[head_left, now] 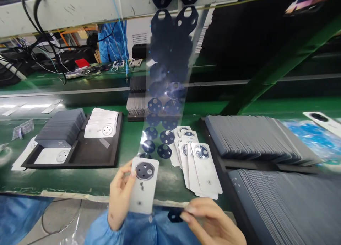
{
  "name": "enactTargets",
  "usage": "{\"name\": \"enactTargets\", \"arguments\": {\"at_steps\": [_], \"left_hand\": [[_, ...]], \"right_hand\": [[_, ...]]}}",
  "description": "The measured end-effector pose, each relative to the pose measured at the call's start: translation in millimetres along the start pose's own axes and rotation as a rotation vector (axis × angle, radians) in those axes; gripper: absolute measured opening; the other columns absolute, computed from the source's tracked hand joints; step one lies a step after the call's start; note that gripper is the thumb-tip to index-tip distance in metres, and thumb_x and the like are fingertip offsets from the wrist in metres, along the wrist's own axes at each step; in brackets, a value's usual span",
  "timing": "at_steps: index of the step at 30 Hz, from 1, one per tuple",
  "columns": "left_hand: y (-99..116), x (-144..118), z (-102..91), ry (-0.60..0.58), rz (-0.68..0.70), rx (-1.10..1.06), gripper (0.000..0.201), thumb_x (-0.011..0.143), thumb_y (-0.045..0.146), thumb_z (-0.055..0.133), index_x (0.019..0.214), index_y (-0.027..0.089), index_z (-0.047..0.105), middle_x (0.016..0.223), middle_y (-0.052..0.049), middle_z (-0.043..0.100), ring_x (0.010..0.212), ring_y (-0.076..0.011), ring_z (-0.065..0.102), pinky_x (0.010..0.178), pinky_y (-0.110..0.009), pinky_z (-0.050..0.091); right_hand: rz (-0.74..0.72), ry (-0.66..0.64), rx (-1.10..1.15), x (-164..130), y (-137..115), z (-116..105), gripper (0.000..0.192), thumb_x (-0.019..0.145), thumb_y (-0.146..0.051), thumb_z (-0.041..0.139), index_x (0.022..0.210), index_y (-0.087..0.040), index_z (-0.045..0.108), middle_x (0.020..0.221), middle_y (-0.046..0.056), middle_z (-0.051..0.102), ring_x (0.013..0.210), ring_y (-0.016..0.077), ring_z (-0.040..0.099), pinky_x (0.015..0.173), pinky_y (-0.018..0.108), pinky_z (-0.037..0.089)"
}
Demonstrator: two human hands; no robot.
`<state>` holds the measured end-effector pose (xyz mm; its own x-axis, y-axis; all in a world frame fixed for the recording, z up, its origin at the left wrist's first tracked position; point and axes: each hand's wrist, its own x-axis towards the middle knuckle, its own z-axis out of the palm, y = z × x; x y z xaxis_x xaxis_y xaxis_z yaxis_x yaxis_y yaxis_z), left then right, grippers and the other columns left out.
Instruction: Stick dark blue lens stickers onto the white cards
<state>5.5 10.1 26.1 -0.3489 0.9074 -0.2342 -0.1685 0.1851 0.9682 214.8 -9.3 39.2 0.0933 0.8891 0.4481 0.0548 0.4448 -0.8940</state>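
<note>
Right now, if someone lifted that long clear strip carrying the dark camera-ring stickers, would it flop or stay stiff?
The clear strip would probably flop: it looks film-thin and see-through and curves upward from the green bench. It seems very light, carrying only flat dark stickers. It may be slippery, since its surface shines. The right hand pinches one peeled sticker; the left hand holds a white card.

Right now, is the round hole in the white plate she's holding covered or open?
Covered: a dark round piece sits over the opening of the white plate held in the left hand.
</note>
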Motion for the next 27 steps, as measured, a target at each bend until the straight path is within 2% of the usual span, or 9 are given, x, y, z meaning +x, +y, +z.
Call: {"name": "enactTargets", "arguments": {"at_steps": [2,3,4,8,11,15,21,27], "left_hand": [[-7,-18,5.4,0.016,-0.042,-0.006,0.035,0.082,0.053,0.074,0.092,0.020,0.064,0.082,-0.004,0.075,0.056,-0.0129,0.063,0.051,-0.019,0.049],[-10,-27,8.2,0.007,-0.073,-0.012,0.037,0.083,0.055,0.071,0.095,0.020,0.063,0.075,-0.002,0.073,0.053,-0.0124,0.060,0.048,-0.019,0.047],[-13,-35,10.7,-0.007,-0.101,-0.021,0.038,0.085,0.056,0.069,0.097,0.020,0.062,0.074,-0.002,0.071,0.051,-0.0119,0.058,0.047,-0.019,0.047],[-20,-56,16.2,-0.017,-0.112,-0.016,0.039,0.087,0.056,0.066,0.096,0.018,0.065,0.092,-0.004,0.068,0.053,-0.0092,0.056,0.047,-0.019,0.045],[-16,-63,19.9,-0.013,-0.113,-0.031,0.040,0.087,0.057,0.065,0.093,0.018,0.065,0.082,-0.002,0.064,0.049,-0.0085,0.054,0.045,-0.019,0.042],[-5,-68,30.0,0.077,-0.165,-0.113,0.041,0.082,0.060,0.070,0.088,0.020,0.063,0.060,0.004,0.055,0.045,-0.0086,0.050,0.044,-0.018,0.038],[0,-72,37.8,0.094,-0.191,-0.150,0.043,0.079,0.060,0.073,0.085,0.020,0.062,0.062,0.004,0.056,0.045,-0.0066,0.046,0.044,-0.017,0.034],[4,-71,39.9,0.072,-0.206,-0.163,0.045,0.077,0.062,0.074,0.086,0.020,0.060,0.053,0.007,0.052,0.045,-0.0070,0.044,0.044,-0.016,0.030]], "right_hand": [[0.119,0.095,0.017,2,0,14,0.015,0.077,-0.015,0.080,0.080,-0.024,0.070,0.068,0.002,0.068,0.065,0.0173,0.066,0.056,0.024,0.057],[0.164,0.114,0.024,2,2,21,0.014,0.076,-0.016,0.081,0.077,-0.023,0.069,0.067,0.001,0.066,0.066,0.0168,0.066,0.056,0.023,0.056],[0.208,0.115,0.031,1,4,27,0.015,0.075,-0.017,0.082,0.075,-0.023,0.069,0.067,0.001,0.065,0.066,0.0161,0.065,0.057,0.022,0.056],[0.361,0.079,0.016,-5,12,40,0.016,0.074,-0.024,0.084,0.071,-0.022,0.067,0.066,-0.001,0.062,0.062,0.0127,0.060,0.058,0.020,0.052],[0.432,0.083,0.012,-7,14,40,0.018,0.074,-0.027,0.084,0.071,-0.021,0.067,0.066,-0.001,0.062,0.062,0.0121,0.058,0.058,0.020,0.051],[0.418,0.112,0.040,-6,11,40,0.018,0.075,-0.027,0.083,0.071,-0.022,0.066,0.066,-0.002,0.061,0.062,0.0114,0.058,0.058,0.019,0.050],[0.385,0.103,0.032,-6,8,42,0.016,0.077,-0.023,0.081,0.072,-0.022,0.066,0.065,-0.003,0.060,0.062,0.0110,0.059,0.058,0.018,0.050],[0.383,0.085,0.036,-8,9,38,0.017,0.077,-0.022,0.081,0.072,-0.023,0.065,0.065,-0.004,0.060,0.062,0.0104,0.059,0.059,0.018,0.050]]}}
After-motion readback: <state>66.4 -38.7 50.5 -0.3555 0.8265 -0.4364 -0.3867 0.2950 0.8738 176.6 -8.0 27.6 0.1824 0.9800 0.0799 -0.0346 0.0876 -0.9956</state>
